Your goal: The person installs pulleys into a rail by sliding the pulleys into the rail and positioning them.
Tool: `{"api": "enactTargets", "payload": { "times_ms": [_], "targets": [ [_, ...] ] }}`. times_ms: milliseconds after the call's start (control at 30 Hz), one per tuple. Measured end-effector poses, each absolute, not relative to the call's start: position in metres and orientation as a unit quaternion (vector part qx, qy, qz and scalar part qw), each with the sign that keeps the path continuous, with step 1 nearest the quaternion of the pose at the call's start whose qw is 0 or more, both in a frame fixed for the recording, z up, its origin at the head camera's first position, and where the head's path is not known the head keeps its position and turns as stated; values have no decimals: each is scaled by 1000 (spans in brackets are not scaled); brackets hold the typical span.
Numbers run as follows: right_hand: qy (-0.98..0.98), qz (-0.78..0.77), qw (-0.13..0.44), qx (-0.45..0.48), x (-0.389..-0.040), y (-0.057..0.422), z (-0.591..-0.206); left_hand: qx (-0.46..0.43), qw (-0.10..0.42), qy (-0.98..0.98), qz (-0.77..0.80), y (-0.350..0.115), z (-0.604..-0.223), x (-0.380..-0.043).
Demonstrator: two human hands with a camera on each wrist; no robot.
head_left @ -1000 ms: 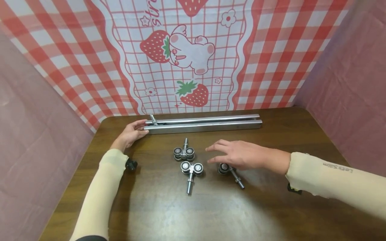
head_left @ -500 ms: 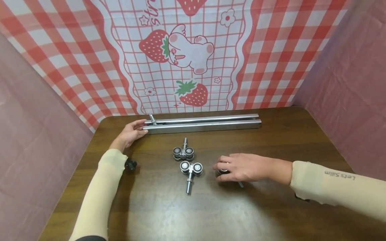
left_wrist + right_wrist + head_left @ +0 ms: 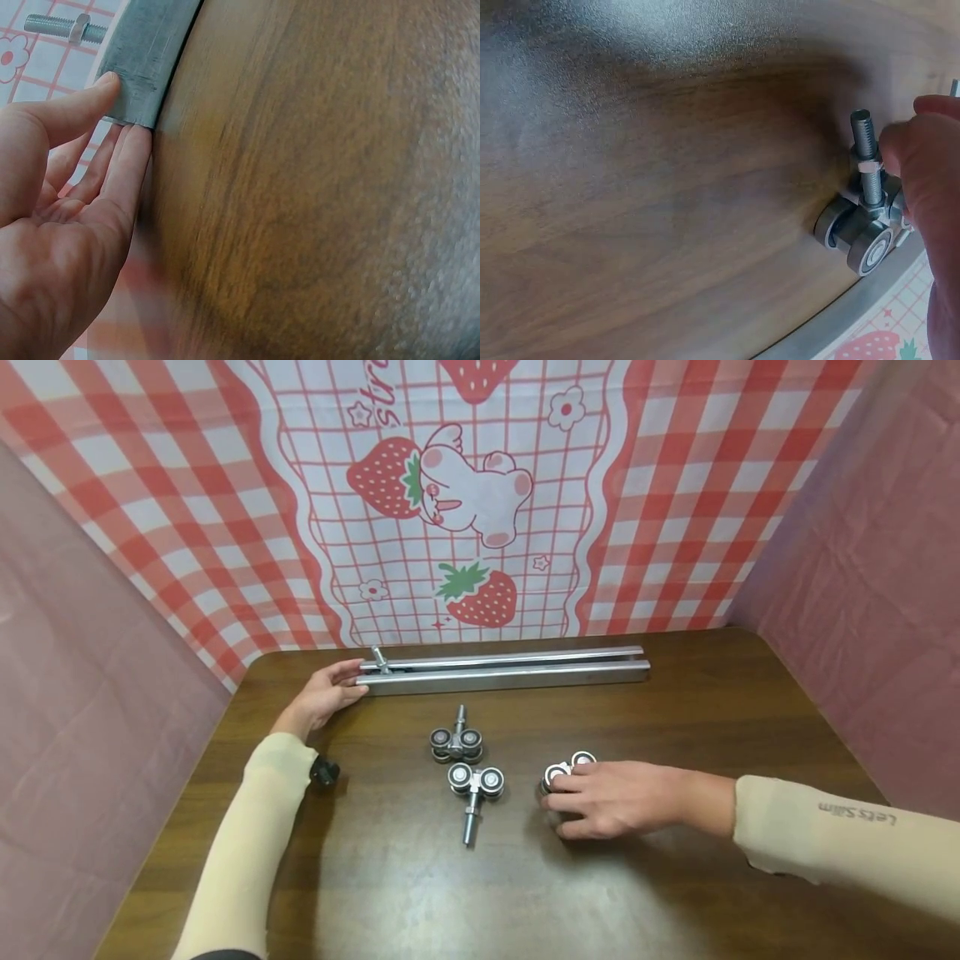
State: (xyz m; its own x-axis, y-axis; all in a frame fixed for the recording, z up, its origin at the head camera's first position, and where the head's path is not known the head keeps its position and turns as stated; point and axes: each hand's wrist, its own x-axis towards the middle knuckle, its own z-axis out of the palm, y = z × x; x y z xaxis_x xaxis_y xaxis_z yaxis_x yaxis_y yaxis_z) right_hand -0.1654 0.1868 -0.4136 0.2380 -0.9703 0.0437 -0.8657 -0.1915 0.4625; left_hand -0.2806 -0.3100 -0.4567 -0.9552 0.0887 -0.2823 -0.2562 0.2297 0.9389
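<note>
At the back of the table, my left hand [image 3: 321,695] holds the left end of a steel channel rail [image 3: 510,680]. In the left wrist view its thumb presses the rail's side wall [image 3: 139,75], with the other fingers at the end. A threaded bolt with a nut [image 3: 77,28] sticks up from the slot near that end. My right hand [image 3: 618,797] grips a roller trolley [image 3: 557,774] right of centre, covering much of it. The right wrist view shows this trolley's wheels [image 3: 870,251] and its threaded bolt [image 3: 863,135] pointing up beside the fingers.
Two more roller trolleys lie mid-table: one [image 3: 457,743] with its bolt toward the rail, the other [image 3: 475,781] with its bolt toward me. Behind the brown wooden table [image 3: 390,877] hangs a red-and-white strawberry cloth [image 3: 480,593]. Pink drapes [image 3: 847,593] flank both sides.
My right hand has come down onto the right-hand trolley and taken hold of it, then shifted slightly toward me, with the trolley turned so both front wheels show. The left hand stays at the rail.
</note>
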Motion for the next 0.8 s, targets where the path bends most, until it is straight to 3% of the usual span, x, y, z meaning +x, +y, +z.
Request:
{"api": "enactTargets", "payload": {
  "times_ms": [800],
  "targets": [
    [-605,-121,174,767,-156,202,-417,-49,142,774,615,-311,-457,-282]
  ]
}}
